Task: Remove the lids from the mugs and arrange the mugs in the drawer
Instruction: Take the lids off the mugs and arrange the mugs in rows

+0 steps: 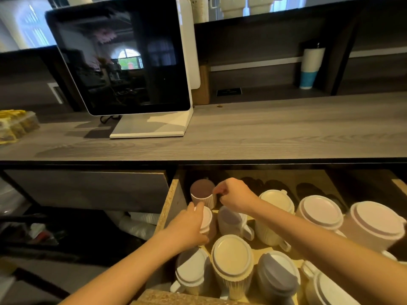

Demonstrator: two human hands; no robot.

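Reaching down into an open drawer (171, 203) under a grey wood-grain counter (264, 133), you have both bare hands among a crowd of ribbed ceramic mugs.

Your left hand (189, 226) curls its fingers around the pale-lidded mug (207, 216) beside the drawer's left wall, gripping it from the side just under the lid. Your right hand (236, 195) is at the back left corner, fingers and thumb bent in a pinch against the right side of the lidless mug (201, 191). That mug stands upright, cream and ribbed outside, brown inside, and the hand hides its handle.

Below your right wrist, a shadowed mug (231, 219) shows a white handle; whether it has a lid is unclear.

The other mugs wear round lids with raised rims. Along the back, going right, stand a cream-lidded mug (276, 201), a pink-lidded mug (319, 212) and a larger mug (376, 221) at the drawer's right side. Nearest you stand a white-lidded mug (191, 269), a tall cream ribbed mug (232, 255) and a grey-lidded mug (278, 272), close together.

On the counter stands a dark monitor (123, 62) on a white stand, with yellow packets (13, 126) at the far left. A white tumbler (310, 67) with a blue band sits on the shelf behind. In the dark compartment left of the drawer, stacks of white cups (138, 225) lie on their sides.
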